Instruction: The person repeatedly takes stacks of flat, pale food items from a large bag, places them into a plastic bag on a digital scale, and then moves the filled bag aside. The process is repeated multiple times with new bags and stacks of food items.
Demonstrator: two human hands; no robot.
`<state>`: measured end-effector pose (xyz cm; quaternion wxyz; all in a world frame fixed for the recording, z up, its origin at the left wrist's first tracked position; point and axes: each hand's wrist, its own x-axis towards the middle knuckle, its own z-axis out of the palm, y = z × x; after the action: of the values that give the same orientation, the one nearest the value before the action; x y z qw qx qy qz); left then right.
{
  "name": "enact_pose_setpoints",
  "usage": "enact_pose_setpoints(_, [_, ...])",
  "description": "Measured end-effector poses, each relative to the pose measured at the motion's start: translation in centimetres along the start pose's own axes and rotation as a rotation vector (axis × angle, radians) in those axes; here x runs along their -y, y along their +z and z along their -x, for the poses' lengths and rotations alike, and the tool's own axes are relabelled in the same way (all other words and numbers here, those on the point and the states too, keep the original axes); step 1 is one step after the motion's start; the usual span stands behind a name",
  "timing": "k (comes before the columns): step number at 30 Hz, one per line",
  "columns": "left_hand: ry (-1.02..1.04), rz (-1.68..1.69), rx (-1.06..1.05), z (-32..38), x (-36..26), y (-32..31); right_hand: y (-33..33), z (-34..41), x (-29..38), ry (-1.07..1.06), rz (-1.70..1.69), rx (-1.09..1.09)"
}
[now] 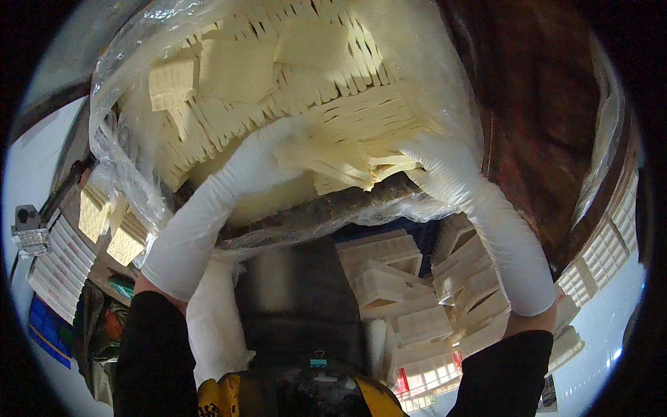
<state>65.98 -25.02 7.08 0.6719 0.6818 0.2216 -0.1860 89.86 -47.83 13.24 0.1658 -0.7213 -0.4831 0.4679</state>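
Pale yellow thin sheets, possibly a food product, lie in layered rows (pixel 312 83) inside a large container lined with clear plastic film (pixel 130 172). White gloves reaching up the forearms cover both hands. My left hand (pixel 279 151) grips the left end of a loose bundle of these sheets (pixel 359 143); its fingertips are partly hidden and blurred. On the bundle's right end is my right hand (pixel 443 164), thumb at the near edge and fingers behind the sheets. The bundle is held above the container's near rim (pixel 312 211), its layers uneven and fanned at the front.
Loose square pieces (pixel 174 83) lie on the rows at the far left. White plastic trays or crates (pixel 411 292) are piled below right, near my body. Two yellow stacks (pixel 127 237) stand in plastic at left. A dark brown sheet (pixel 536 114) borders the right side.
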Motion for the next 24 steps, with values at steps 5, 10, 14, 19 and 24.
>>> enact_pose_setpoints(5, [-0.175, 0.348, 0.245, -4.0, -0.3, -3.1, -2.5, -2.7, -0.7, 0.267, 0.025, 0.296])
enact_pose_setpoints(10, [-0.283, 0.491, 0.282, -6.2, -0.3, -4.2, -4.1, -6.3, -2.6, 0.455, -0.192, 0.473])
enact_pose_setpoints(14, [-0.301, 0.493, 0.22, -6.0, -0.6, -3.7, -4.2, -6.8, -2.7, 0.447, -0.247, 0.471])
enact_pose_setpoints(19, [-0.19, 0.551, 0.255, -5.5, -0.5, -3.9, -4.9, -6.0, -2.7, 0.438, -0.274, 0.463])
enact_pose_setpoints(24, [-0.196, 0.586, 0.256, -5.6, 0.3, -3.6, -3.9, -6.3, -3.3, 0.467, -0.378, 0.478])
